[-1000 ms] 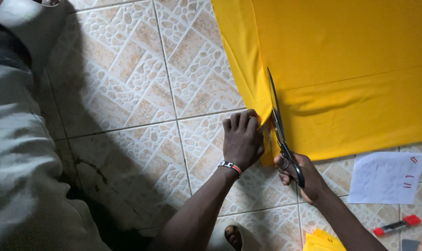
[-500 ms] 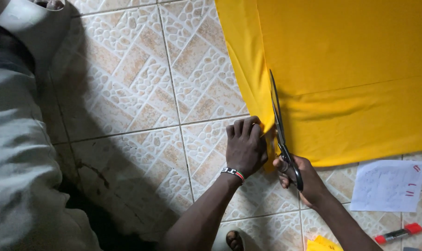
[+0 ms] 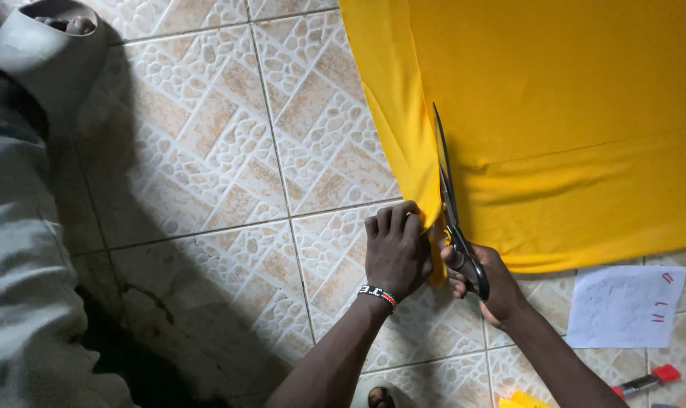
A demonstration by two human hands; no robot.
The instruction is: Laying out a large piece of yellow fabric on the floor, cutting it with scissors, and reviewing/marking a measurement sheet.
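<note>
Right hand grips black scissors, blades parted in yellow cloth; left hand, fingers curled, pins the cut strip taut on the tiled floor, steadying the cut.

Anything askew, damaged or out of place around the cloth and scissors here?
Nothing stands out. The yellow cloth lies flat on the tiled floor, the left hand pins its edge and the right hand runs the scissors along it. A paper sheet and a red-capped marker lie beside it.

Beige pebble-patterned floor tiles with dark grout lines, dimly lit, shadowed at left.
</note>
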